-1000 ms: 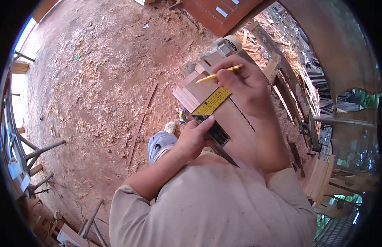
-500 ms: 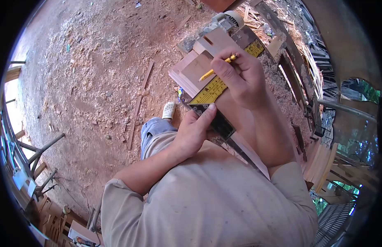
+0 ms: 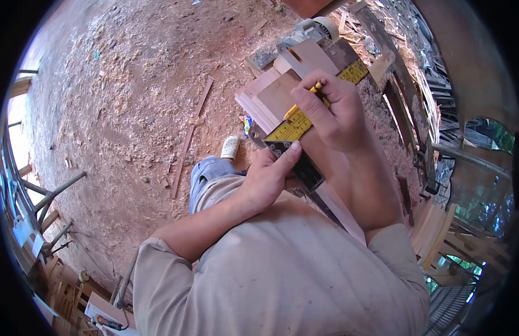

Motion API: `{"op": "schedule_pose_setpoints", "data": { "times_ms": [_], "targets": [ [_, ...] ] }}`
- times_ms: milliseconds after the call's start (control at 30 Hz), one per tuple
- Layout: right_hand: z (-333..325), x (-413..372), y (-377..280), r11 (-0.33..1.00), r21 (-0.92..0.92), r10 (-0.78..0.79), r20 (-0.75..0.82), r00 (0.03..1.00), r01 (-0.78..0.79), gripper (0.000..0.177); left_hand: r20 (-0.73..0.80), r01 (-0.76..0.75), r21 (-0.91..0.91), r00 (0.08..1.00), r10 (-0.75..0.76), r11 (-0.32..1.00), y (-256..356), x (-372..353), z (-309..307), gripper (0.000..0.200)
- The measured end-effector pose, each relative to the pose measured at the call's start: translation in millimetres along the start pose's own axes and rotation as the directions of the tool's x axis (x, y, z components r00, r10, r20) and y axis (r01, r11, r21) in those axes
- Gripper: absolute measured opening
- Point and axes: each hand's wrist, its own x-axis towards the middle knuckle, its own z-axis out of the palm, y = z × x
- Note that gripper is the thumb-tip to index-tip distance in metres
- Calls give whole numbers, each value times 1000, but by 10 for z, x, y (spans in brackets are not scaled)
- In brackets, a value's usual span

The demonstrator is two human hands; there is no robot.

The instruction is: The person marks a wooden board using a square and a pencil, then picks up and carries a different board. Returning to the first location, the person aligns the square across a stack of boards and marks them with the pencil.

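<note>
My left hand is closed round the black stock of a try square, thumb on top near the blade's corner. The square's yellow ruled blade runs up and right across a wooden board. Between the thumb and fingers of my right hand is a yellow pencil, its tip pointing down and left at the blade's edge. A wooden piece with a dark slot lies beyond, above the right hand. Part of the blade is hidden behind that hand.
A motor sits at the far end of the work. Wood shavings cover the dirt floor, with a long thin strip lying on it. Planks are stacked at the right, and a shoe shows below the boards.
The pencil has come down from above the board to the edge of the square's blade. The whole view has shifted slightly; my left hand keeps its hold on the square.
</note>
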Motion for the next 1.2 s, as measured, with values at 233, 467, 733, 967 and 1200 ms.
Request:
{"op": "schedule_pose_setpoints", "data": {
  "times_ms": [233,467,733,967,1200],
  "targets": [
    [35,6,3,1000,-1,-4,-11,1000,4,11,7,10,7,1000,-10,1000,-4,1,-17,36],
    [75,21,21,997,44,-59,-75,995,63,14,17,19,17,1000,-19,1000,5,5,-34,36],
    [41,22,-17,999,34,-29,-33,999,31,15,-6,0,21,1000,0,1000,0,5,0,35],
    [-1,51,-49,996,57,71,-25,997,-69,13,-70,-27,44,997,30,999,-1,-8,91,34],
    [-50,104,-39,989,30,147,-15,989,-146,14,-50,12,103,999,-7,995,0,16,36,34]
  ]
}}
